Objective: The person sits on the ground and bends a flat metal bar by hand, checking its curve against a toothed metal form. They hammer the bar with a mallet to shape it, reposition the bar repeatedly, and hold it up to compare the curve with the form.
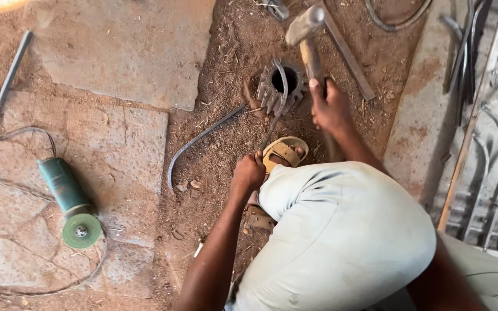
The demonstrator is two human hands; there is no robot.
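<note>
The thin metal strip (279, 95) lies bent over the toothed gear (283, 86) on the dirt floor (214, 144). The left hand (248, 173) is clenched around its lower end, near the sandal (283, 152). The right hand (329, 106) grips the raised hammer (306, 40); I think the blow should land where the strip rests on the gear, with the left hand holding firmly.

Person crouched, knee bent forward. Right hand (329, 106) raised, fingers closed in a fist grip. Left hand (248, 173) lowered, fingers clenched, arm extended downward
</note>
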